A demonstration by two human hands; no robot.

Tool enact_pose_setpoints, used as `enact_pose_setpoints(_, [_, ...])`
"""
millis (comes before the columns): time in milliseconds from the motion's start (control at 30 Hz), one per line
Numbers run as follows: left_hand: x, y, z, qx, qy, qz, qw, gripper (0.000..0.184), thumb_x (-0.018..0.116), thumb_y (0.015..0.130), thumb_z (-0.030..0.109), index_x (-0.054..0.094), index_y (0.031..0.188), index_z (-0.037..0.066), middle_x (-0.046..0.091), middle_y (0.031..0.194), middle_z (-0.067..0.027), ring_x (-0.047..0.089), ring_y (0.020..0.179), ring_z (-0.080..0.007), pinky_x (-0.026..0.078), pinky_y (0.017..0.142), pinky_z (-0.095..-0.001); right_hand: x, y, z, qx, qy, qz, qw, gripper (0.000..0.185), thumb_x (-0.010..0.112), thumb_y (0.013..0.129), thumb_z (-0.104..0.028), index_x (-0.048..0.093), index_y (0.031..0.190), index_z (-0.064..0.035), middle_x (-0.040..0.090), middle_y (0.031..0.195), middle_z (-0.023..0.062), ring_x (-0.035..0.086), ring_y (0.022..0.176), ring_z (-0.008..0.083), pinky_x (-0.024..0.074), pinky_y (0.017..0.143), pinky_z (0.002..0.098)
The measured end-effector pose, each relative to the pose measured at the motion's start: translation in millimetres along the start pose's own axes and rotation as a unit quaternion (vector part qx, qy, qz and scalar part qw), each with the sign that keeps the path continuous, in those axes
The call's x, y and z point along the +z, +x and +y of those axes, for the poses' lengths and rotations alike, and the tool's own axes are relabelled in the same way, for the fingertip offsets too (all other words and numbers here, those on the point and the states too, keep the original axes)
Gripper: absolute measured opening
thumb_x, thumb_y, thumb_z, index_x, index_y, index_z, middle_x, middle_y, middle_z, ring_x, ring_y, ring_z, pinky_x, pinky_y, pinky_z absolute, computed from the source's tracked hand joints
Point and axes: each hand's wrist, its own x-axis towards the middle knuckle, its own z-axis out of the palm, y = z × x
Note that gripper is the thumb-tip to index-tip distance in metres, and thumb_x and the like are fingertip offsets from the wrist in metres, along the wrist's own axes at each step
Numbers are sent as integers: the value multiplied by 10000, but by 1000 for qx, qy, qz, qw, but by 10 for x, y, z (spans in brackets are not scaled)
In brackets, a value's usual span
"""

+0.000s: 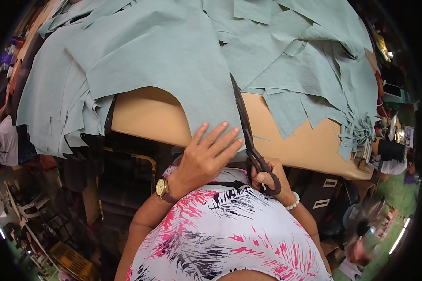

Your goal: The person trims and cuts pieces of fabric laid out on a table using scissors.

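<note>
My left hand (206,161) lies palm down with its fingers spread on the lower end of a large grey-green sheet (164,61). In my right hand (271,175) are the looped handles of long dark scissors (243,112). Their blades point away from me, along the right edge of that sheet, and look nearly closed. A curved cut-out in the sheet's near edge lies left of my left hand. Whether the blades have any material between them, I cannot tell.
More grey-green pieces (305,70) overlap at the right, with a bunch of thin strips (358,129) near the right edge. The tan tabletop (150,117) shows beneath. A yellow crate (72,260) stands low at the left. Another person's pale clothing (2,145) shows far left.
</note>
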Motion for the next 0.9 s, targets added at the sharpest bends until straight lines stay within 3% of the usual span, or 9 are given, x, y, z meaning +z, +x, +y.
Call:
enact_pose_setpoints(633, [3, -66, 13, 22, -18, -7, 1000, 370, 649, 713, 115, 589, 1078, 108, 544, 1180, -58, 506, 1103, -243, 381, 916, -437, 61, 23, 67, -23, -4, 10, 1000, 332, 684, 717, -304, 520, 670, -19, 502, 546, 20, 460, 446, 74, 345, 412, 200])
enact_pose_setpoints(900, [11, -83, 14, 17, -22, -11, 1000, 382, 651, 708, 113, 585, 1085, 110, 543, 1183, -59, 502, 1110, -242, 378, 921, -438, 76, -9, 51, -9, -2, 19, 1000, 247, 674, 742, -200, 533, 682, -7, 501, 541, 19, 463, 435, 62, 352, 406, 187])
